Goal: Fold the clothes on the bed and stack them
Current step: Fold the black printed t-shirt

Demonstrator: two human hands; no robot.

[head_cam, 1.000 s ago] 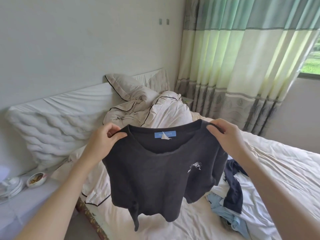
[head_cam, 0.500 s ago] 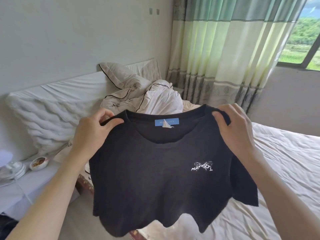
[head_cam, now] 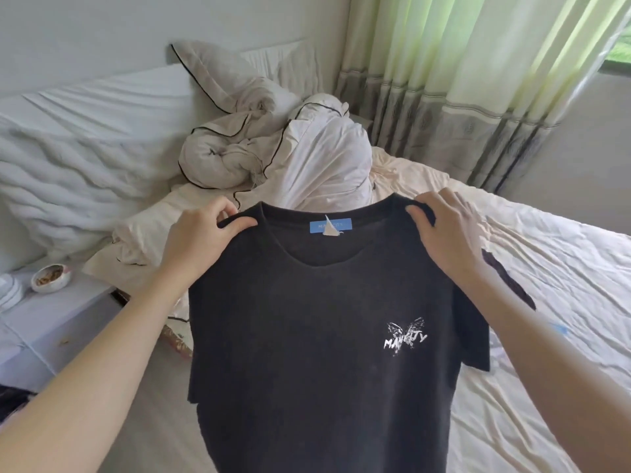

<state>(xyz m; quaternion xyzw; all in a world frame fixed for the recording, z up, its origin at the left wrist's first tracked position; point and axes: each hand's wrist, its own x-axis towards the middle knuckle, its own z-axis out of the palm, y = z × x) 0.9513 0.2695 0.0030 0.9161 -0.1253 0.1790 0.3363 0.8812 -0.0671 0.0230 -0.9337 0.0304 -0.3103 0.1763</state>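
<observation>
T-shirt [head_cam: 307,353] hem cut off below; right sleeve behind right hand [head_cam: 444,240].

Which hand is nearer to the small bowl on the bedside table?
Left. The left hand grips the shirt shoulder on the bowl's side; the right hand is farther away.

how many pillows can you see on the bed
2: a cream pillow with dark piping propped against the wall, and a white pillow beside it near the curtain. The crumpled duvet may hide more.
</observation>
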